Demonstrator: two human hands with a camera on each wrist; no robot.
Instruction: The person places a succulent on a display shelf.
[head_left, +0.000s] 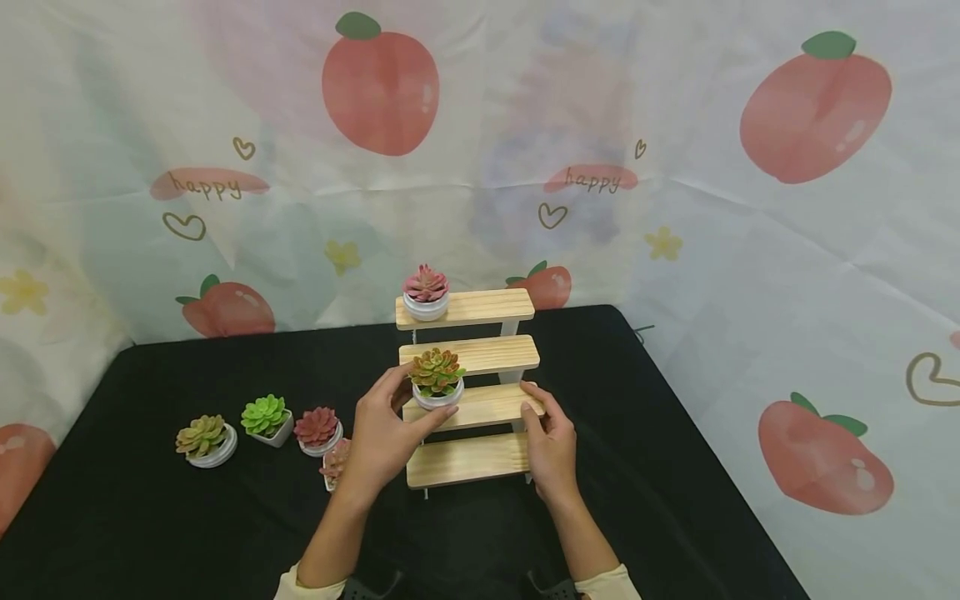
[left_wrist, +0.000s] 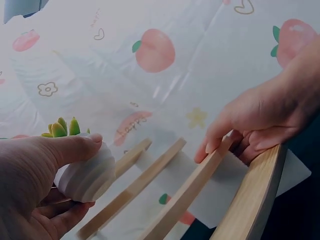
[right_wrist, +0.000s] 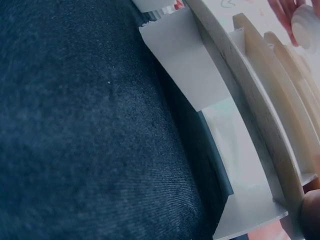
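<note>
My left hand [head_left: 378, 433] pinches a succulent with green, orange-tipped leaves [head_left: 437, 372] by its round white pot [left_wrist: 92, 175], thumb on the near side. It is upright and overlaps the left part of the second and third boards of a four-step wooden plant stand [head_left: 468, 460] in the head view. My right hand [head_left: 553, 446] grips the right end of the third board from the top, thumb above; the left wrist view shows its fingers [left_wrist: 215, 137] around that end. On the top board's left end sits a pink succulent [head_left: 426, 287] in a white pot.
Left of the stand on the black cloth lie a green-brown succulent [head_left: 202, 437], a bright green one [head_left: 265, 415], a dark red one [head_left: 317, 427] and a pale pink one [head_left: 335, 462] partly behind my left hand. A printed curtain [head_left: 480, 225] hangs behind the table.
</note>
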